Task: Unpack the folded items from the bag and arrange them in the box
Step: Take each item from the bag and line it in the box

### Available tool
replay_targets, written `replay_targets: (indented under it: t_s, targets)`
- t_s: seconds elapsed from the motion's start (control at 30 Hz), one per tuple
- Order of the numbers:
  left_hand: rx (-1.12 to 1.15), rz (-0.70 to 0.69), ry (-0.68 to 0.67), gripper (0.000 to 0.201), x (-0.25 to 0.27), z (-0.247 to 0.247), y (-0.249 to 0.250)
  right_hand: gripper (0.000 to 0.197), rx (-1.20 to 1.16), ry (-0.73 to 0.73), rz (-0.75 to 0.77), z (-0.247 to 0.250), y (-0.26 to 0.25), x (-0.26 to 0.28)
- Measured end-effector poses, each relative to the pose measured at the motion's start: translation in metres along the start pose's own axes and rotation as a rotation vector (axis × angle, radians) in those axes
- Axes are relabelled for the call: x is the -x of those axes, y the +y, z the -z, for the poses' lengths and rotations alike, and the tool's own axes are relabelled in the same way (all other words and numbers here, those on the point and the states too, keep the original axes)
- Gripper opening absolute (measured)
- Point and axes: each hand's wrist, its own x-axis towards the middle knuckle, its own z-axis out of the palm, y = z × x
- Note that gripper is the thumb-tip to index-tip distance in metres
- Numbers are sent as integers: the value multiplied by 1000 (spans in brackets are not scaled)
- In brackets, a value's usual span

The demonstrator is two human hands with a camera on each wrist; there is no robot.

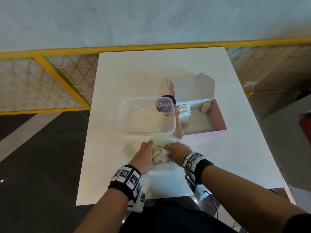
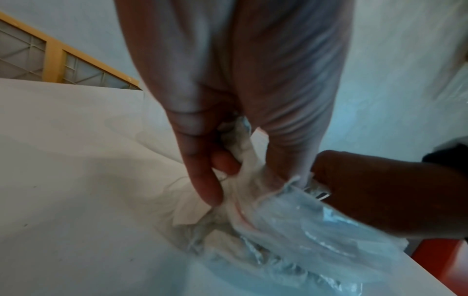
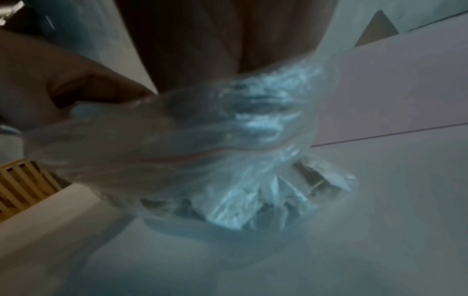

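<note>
A clear plastic bag [image 1: 165, 163] lies near the table's front edge with a crumpled cream cloth item [image 1: 159, 154] in its mouth. My left hand [image 1: 150, 148] pinches that cloth [image 2: 244, 160] between thumb and fingers. My right hand [image 1: 170, 147] grips the bag from the other side. In the right wrist view the bag's plastic [image 3: 228, 140] wraps over the right hand's fingers and hides them. The open pink box [image 1: 220, 118] stands behind to the right. Inside it are two cream folded items, one [image 1: 184, 115] at the left end and one [image 1: 206, 106] at the back.
A clear plastic container [image 1: 146, 115] with a purple label stands just behind the bag, left of the box. The white table [image 1: 117, 174] ends close to my body. A yellow mesh railing [image 1: 42, 78] runs behind the table.
</note>
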Motion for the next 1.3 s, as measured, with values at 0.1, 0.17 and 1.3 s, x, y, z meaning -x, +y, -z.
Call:
replay_targets:
  t_s: [0.1,0.17,1.3]
  targets:
    - [-7,7,0,97,-1,2,0,28,-100,61,13,6,6,7]
    - [-2,2,5,96,-1,3,-1,26,-167,134,26,10,9,14]
    - [805,-136,474,33,21,50,13,21,-1037,361,320,145,-17,109]
